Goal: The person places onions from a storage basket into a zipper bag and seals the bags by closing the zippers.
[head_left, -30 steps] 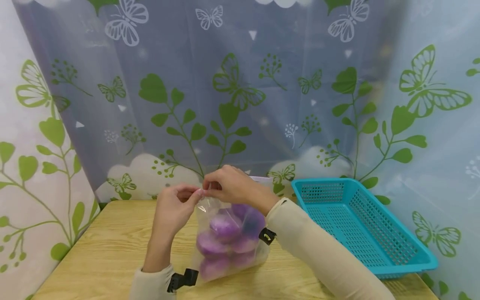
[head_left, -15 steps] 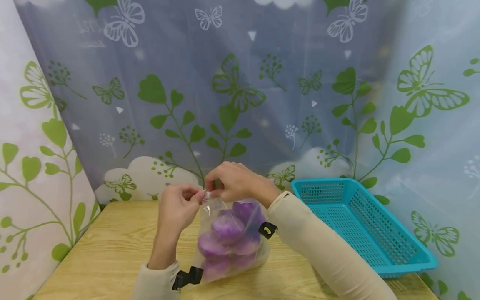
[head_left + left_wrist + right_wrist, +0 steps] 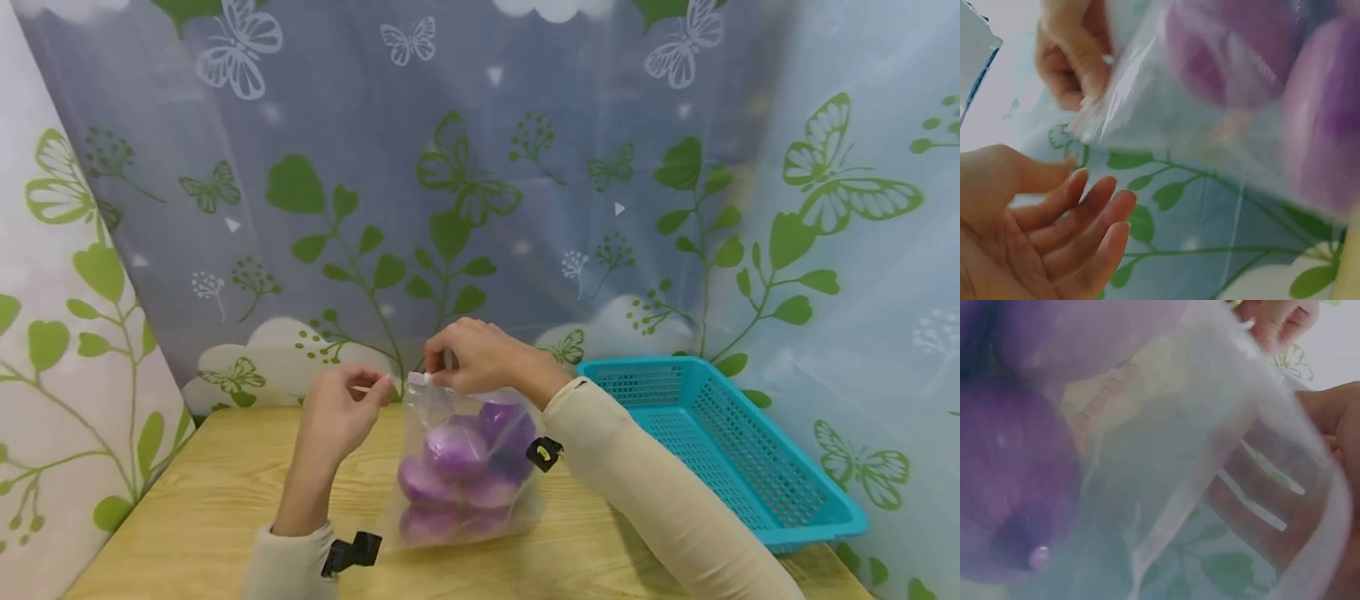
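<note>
A translucent zip bag (image 3: 420,412) with several purple-and-white, onion-like vegetables (image 3: 456,450) inside stands on the table. At its upper left corner, a small whitish tab (image 3: 418,378) shows on the top edge. My right hand (image 3: 483,358) pinches that top edge just beside the tab, its forearm crossing to the right of the bag. My left hand (image 3: 337,425) is raised left of the bag, apart from it and holding nothing. In the left wrist view, the left hand's fingers (image 3: 1082,219) are loosely extended below the bag corner. One purple vegetable (image 3: 1013,481) fills the left of the right wrist view.
A turquoise perforated basket (image 3: 806,479) stands to the right, partly behind the right sleeve. Wooden tabletop (image 3: 202,500) extends left of the bag. A curtain (image 3: 337,125) printed with leaves and butterflies hangs behind and at both sides.
My left hand has let go of the bag's top corner and moved left. The right hand has shifted slightly right along the top edge, uncovering the whitish tab.
</note>
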